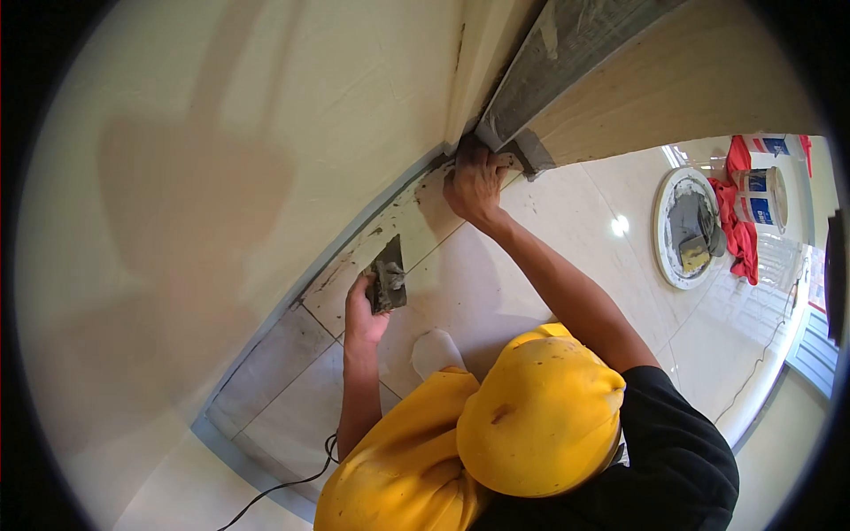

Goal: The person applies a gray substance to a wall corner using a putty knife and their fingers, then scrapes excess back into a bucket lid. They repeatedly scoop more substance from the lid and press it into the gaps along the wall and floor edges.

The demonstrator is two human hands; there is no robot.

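Note:
My left hand (365,311) is closed around a flat, dark mortar board (390,281), with a lump of wet grey mortar (390,273) on its face. It is held above the floor tiles, a short way out from the wall. My right hand (478,184) reaches into the corner at the foot of the door frame (462,80). Its fingers are bent and pressed together there, and the tips are hidden in the dark gap. Beside it, grey mortar (533,152) marks the floor by the lower end of the grey door-side panel (558,62).
A grey skirting strip (305,281) follows the wall's foot. At right, a round white tray (663,232) holds grey mortar and a yellow block (694,255), near a red cloth (740,237) and white-blue buckets (760,200). A black cable (297,482) crosses the floor at lower left.

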